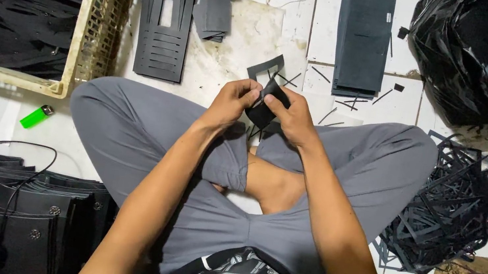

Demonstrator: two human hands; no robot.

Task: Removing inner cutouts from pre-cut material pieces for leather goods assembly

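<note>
We've got both hands up over our crossed legs: left hand and right hand pinch a black cut sheet piece between them. Finished stack sits farther out, scrap tangle off right.

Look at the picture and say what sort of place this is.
Probably a small home workshop on a tiled floor: stacks of cut black sheets, a heap of black offcuts, a crate of pieces.

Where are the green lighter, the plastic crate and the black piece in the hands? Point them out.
green lighter (36,116), head view, middle of its body.
plastic crate (104,5), head view, its right wall.
black piece (264,111), head view, part showing between the hands.
</note>
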